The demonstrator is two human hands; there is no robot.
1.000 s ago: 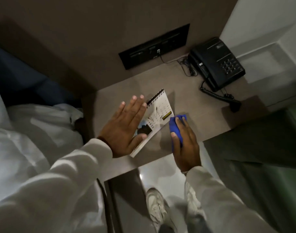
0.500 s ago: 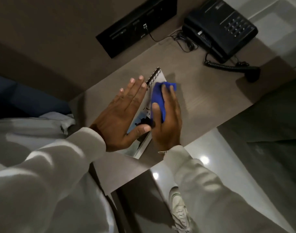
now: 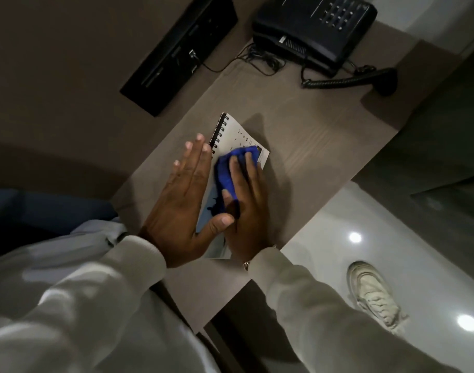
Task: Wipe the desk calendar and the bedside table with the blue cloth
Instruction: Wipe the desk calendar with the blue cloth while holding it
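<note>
The spiral-bound desk calendar (image 3: pixel 237 133) lies flat on the brown bedside table (image 3: pixel 311 146). My left hand (image 3: pixel 182 200) rests flat on the calendar's left side, fingers spread and thumb laid across its lower part. My right hand (image 3: pixel 248 205) presses the folded blue cloth (image 3: pixel 227 173) onto the calendar's middle and right side. Both hands cover most of the page; only its top corner with the black spiral and a strip at the bottom show.
A black telephone (image 3: pixel 313 25) with a coiled cord (image 3: pixel 338 82) sits at the table's far right. A black switch panel (image 3: pixel 176 52) is set in the wall behind. White bedding (image 3: pixel 55 254) lies to the left. A shoe (image 3: pixel 373 294) stands on the glossy floor.
My right hand brought the blue cloth from the table beside the calendar onto the page and slid it across the page. The left hand stayed flat on the calendar. The view shifted closer.
</note>
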